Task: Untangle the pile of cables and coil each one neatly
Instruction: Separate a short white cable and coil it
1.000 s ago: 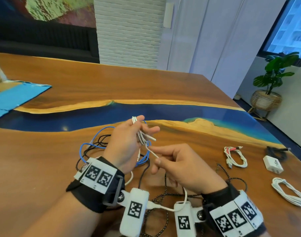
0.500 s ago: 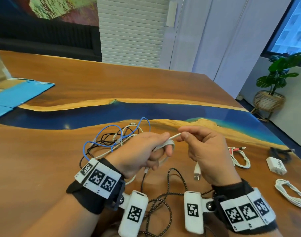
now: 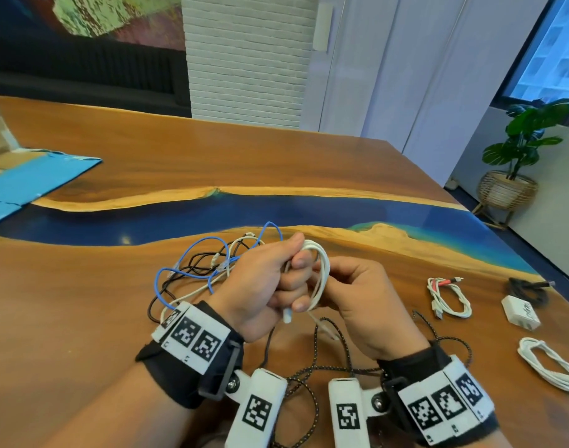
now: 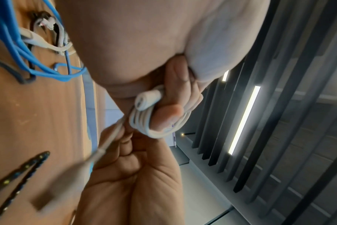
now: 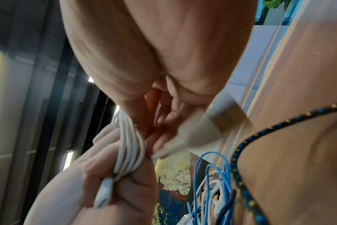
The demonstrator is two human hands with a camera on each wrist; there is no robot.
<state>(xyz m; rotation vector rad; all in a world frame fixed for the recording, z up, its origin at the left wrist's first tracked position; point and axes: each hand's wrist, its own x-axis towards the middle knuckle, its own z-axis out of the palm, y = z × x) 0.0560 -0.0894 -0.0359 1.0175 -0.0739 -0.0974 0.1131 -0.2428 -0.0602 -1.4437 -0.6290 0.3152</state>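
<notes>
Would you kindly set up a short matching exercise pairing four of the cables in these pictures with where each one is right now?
Things:
1. white cable
2. blue cable
3. braided black cable
4. red and white cable

Places:
A. coiled on the table, right of both hands
B. looped in the left hand, its tail in the right hand
C. in the loose pile beyond the left wrist
D. snaking on the table under both wrists

Pairs: 1-B, 2-C, 3-D, 4-A

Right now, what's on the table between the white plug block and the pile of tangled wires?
In the head view, a coiled red-and-white cable, both hands, and a black braided cable.
</notes>
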